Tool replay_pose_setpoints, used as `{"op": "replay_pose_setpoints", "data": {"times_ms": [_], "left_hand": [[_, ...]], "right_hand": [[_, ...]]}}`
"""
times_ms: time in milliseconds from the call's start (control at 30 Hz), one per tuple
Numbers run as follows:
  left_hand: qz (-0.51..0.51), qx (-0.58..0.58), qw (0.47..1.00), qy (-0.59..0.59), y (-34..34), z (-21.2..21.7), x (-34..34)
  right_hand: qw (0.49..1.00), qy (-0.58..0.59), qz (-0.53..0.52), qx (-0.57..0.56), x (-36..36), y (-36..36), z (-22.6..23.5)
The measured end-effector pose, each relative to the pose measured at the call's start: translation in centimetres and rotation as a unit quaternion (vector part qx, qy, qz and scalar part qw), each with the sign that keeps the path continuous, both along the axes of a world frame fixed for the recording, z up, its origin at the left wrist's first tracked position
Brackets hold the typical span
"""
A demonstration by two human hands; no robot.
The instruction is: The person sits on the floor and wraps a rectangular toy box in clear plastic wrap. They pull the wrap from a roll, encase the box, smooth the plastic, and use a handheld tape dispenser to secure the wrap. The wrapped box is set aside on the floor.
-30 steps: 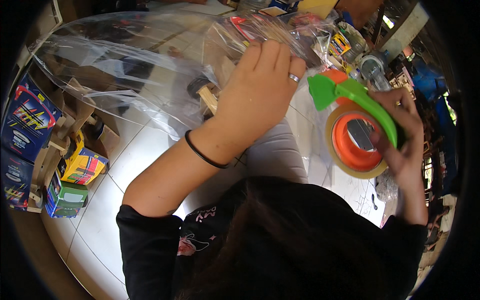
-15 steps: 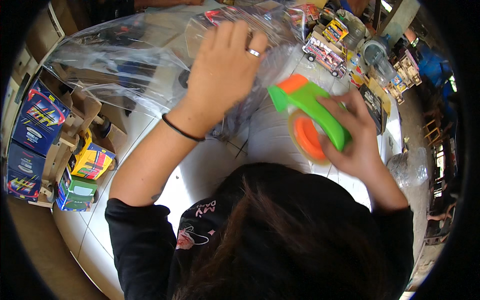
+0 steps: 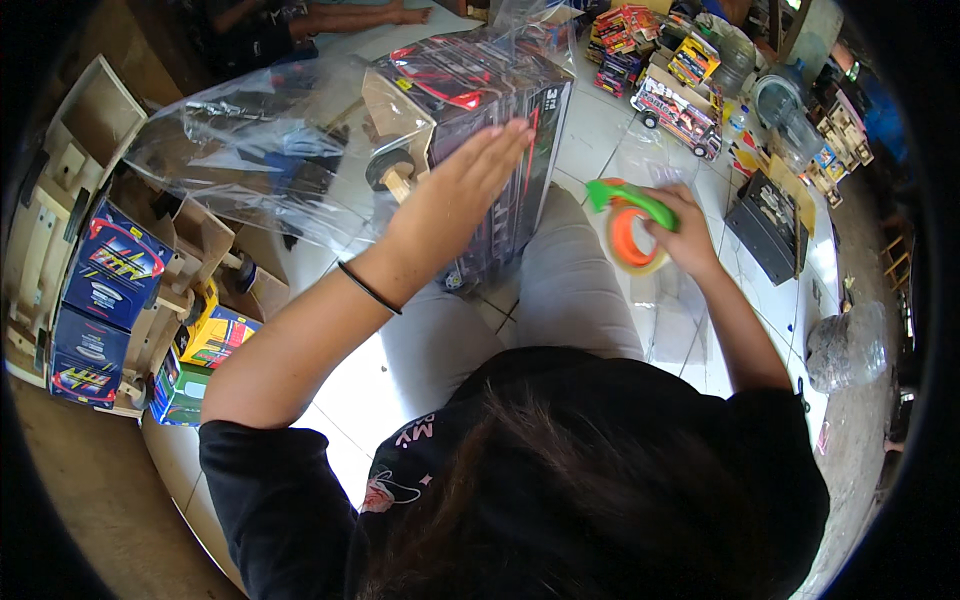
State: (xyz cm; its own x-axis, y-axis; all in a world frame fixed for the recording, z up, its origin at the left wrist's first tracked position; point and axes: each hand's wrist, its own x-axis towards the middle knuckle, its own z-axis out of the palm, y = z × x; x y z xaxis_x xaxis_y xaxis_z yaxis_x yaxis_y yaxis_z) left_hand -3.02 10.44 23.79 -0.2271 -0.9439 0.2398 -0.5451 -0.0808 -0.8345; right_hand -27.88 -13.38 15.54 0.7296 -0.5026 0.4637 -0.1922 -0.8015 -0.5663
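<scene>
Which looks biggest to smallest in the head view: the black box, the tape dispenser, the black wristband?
1. Black box, largest by far.
2. Tape dispenser, in the right hand.
3. Black wristband, smallest.

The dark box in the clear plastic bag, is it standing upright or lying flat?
Upright. The box stands on end on the tiled floor, inside the bag; the left hand lies flat against its side.
</scene>
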Motion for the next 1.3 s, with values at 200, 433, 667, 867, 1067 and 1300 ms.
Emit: {"op": "replay_pose_setpoints", "data": {"times_ms": [200,433,667,867,1067,1300], "left_hand": [[-0.034,0.133,0.976,0.172,1.3,-2.7,-0.8],[-0.008,-0.044,0.996,0.076,12.0,9.1,5.0],[0.058,0.017,0.998,0.029,13.7,15.3,8.4],[0.041,0.014,0.996,0.072,11.5,18.6,3.5],[0.075,0.076,0.989,0.106,-2.1,24.4,6.7],[0.312,0.058,0.899,0.301,-8.0,26.6,11.8]], "right_hand": [[0.821,-0.227,-0.435,0.291,-15.4,-6.8,-25.7],[0.788,0.216,-0.576,-0.004,-19.4,-0.9,-25.2],[0.979,-0.041,0.180,0.090,6.3,9.1,-11.0],[0.974,-0.017,0.177,0.139,17.1,10.0,-4.9],[0.958,0.114,0.185,0.187,16.7,8.9,-11.9],[0.970,0.041,0.058,0.231,17.8,10.6,-15.3]]}}
